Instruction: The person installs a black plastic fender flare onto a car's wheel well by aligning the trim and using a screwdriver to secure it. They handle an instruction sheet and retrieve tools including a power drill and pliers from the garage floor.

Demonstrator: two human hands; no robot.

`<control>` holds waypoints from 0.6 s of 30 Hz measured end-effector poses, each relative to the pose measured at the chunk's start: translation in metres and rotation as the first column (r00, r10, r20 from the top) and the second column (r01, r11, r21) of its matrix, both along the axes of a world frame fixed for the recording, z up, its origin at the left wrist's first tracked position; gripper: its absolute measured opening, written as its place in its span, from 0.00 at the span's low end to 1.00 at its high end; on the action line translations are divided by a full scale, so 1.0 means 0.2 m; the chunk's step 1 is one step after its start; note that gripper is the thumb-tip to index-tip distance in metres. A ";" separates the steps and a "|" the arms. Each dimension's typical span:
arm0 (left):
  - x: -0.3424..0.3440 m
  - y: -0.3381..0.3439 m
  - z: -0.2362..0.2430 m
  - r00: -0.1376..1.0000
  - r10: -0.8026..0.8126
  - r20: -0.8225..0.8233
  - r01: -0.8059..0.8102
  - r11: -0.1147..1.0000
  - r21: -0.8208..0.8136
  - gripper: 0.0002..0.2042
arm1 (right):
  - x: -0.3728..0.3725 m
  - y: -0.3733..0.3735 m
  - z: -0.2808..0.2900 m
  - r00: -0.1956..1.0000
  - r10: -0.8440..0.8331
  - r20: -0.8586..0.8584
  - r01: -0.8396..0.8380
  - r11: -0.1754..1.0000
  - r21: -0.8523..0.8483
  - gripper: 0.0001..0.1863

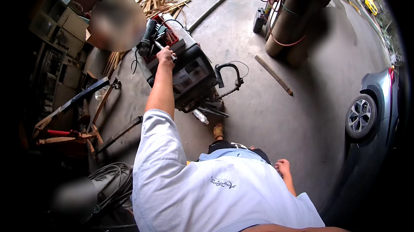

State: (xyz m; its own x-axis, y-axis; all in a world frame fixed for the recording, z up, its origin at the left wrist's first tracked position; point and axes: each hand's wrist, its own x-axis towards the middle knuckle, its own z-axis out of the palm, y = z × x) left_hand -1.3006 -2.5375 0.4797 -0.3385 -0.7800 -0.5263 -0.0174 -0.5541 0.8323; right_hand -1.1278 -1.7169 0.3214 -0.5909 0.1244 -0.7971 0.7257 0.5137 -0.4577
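Observation:
My left arm stretches forward over a dark boxy machine [202,66] with a panel on its face. My left hand [164,54] is closed round a short metal bar [174,59] at the machine's top; whether the bar is fixed or loose I cannot tell. Just beyond the hand lie a red tray [172,37] with tools in it and a dark green cylindrical power tool [149,30]. A black bent handle [220,74] with a cable sticks out at the machine's right. My right hand [283,167] hangs beside my body, fingers loosely bent, with nothing visible in it.
A clear bottle [201,116] lies by my foot. A wooden beam [274,75] lies right, near a pillar [282,29] with hoses. A car [379,102] stands far right. Wood scraps [166,2] lie behind; a metal frame [73,102] and coiled cable [116,182] are left.

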 end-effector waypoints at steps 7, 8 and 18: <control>0.22 0.08 0.18 0.958 -0.281 0.062 0.286 0.952 -0.110 0.04 | -0.27 -0.24 0.00 0.995 0.009 -0.102 -0.010 1.000 -0.012 0.06; 0.29 0.07 0.18 0.934 -0.333 0.126 0.350 0.923 -0.158 0.04 | -0.28 -0.26 0.01 0.994 -0.009 -0.108 0.008 1.000 -0.011 0.06; 0.66 -0.01 0.27 0.767 -0.609 -0.202 0.576 0.792 -0.202 0.11 | -0.18 -0.31 0.06 1.000 0.007 0.004 -0.007 0.999 0.047 0.03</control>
